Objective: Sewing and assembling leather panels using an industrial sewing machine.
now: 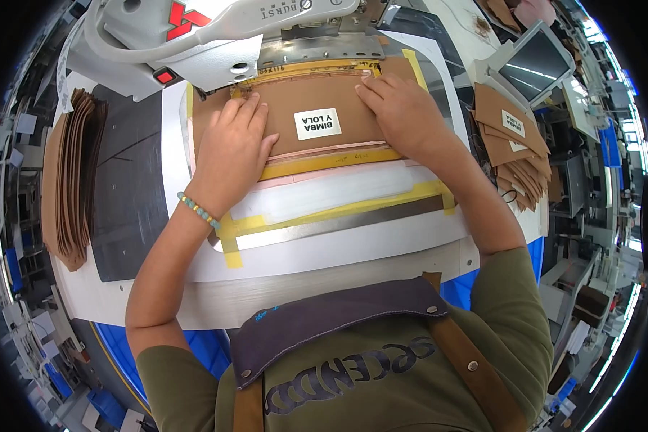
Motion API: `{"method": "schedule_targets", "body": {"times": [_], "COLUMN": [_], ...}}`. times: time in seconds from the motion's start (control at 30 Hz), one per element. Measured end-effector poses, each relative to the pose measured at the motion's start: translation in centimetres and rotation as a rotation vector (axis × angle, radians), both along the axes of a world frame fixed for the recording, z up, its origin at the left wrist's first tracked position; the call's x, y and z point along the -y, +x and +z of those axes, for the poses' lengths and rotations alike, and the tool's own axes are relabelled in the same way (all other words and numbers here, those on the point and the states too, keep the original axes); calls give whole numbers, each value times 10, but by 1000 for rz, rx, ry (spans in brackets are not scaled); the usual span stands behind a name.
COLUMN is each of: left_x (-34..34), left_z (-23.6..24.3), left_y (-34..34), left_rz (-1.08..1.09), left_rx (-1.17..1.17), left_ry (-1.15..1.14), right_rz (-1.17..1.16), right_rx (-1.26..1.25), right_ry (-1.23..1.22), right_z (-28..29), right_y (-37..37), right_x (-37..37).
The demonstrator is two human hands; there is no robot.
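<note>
A brown panel [281,115] with a white printed label [317,124] lies in a flat frame with yellow strips [331,163], under the front of a white sewing machine [230,36]. My left hand [232,144] rests on the panel's left part, fingers stretched toward its far edge, thumb out to the side. Over the right end, my right hand [402,115] lies with its fingertips near the far yellow strip. Both hands press flat and grip nothing. The part of the panel beneath the hands is hidden.
To the left stands a stack of brown panels [72,180] on edge. Several labelled brown pieces [511,144] are piled at the right, below a tilted screen [536,65]. A white sheet with yellow tape [232,241] borders the frame's near side.
</note>
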State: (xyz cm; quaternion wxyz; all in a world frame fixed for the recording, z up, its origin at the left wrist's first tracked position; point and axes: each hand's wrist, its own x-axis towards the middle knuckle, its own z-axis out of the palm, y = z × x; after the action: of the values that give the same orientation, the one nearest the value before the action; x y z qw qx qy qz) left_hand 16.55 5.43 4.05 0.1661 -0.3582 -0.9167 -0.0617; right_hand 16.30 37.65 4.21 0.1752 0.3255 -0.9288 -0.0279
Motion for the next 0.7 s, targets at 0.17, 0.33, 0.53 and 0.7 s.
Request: {"method": "schedule_targets", "body": {"times": [0.17,0.33,0.53,0.7], "left_x": [-1,-4,-10,-22], "left_z": [1,0,-5,-10], "left_y": [-1,-2,-4,-1], "left_rz": [7,19,31,-86], "left_rx": [36,23,49,158], "left_ry": [15,13,1,106], "right_rz": [-20,-12,2,-23], "right_rx": [100,143,126,185], "right_ry": [23,13,5,30], "right_z": [10,12,5,11], "right_y": [0,-2,-6,-7], "right_x": [1,-1,-2,2]}}
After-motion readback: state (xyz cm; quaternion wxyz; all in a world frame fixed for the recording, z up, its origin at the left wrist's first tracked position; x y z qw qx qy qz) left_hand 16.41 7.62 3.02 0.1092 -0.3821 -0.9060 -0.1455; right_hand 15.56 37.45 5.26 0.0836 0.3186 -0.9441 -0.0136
